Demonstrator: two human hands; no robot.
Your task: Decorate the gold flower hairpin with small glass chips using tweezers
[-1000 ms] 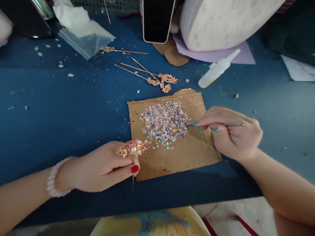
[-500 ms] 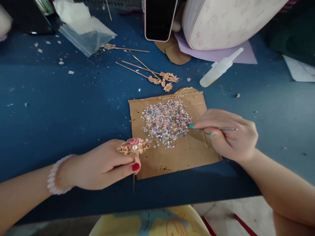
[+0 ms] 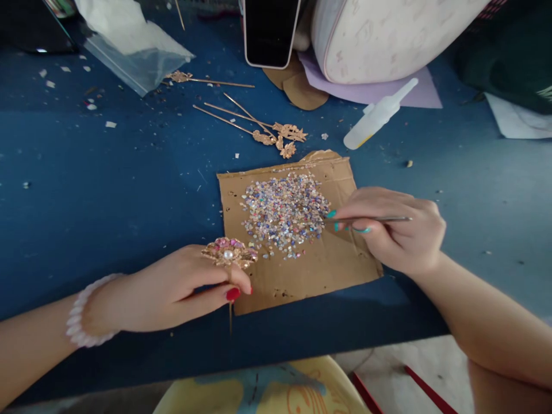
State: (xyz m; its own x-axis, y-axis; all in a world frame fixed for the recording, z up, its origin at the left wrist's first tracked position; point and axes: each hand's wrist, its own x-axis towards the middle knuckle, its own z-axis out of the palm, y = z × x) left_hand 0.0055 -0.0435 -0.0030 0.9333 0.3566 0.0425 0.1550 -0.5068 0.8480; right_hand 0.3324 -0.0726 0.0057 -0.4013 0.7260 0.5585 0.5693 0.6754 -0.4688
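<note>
My left hand (image 3: 185,287) pinches a gold hairpin (image 3: 227,255) by its stem, between thumb and forefinger. The ornamental head, set with a white pearl and pink stones, faces up above the fingers, and the pin end points down below them. My right hand (image 3: 394,230) is closed around slim metal tweezers (image 3: 390,218), whose tips reach the right edge of a pile of small multicoloured gem chips (image 3: 282,210). Whether a chip sits between the tips is too small to tell. The chips are spread on a piece of brown cardboard (image 3: 310,270), which lies between my hands.
Several more gold hairpins (image 3: 288,132) lie beyond the cardboard. Farther back are a clear plastic bag (image 3: 133,57), a phone (image 3: 271,34) and a pale pouch (image 3: 388,34) on purple paper (image 3: 425,92). A white glue bottle (image 3: 379,118) rests at the right.
The view has shifted slightly, so most things appear a little farther left. The hairpin's head has turned a little in my left hand. My right hand keeps the tweezers at the pile's edge.
</note>
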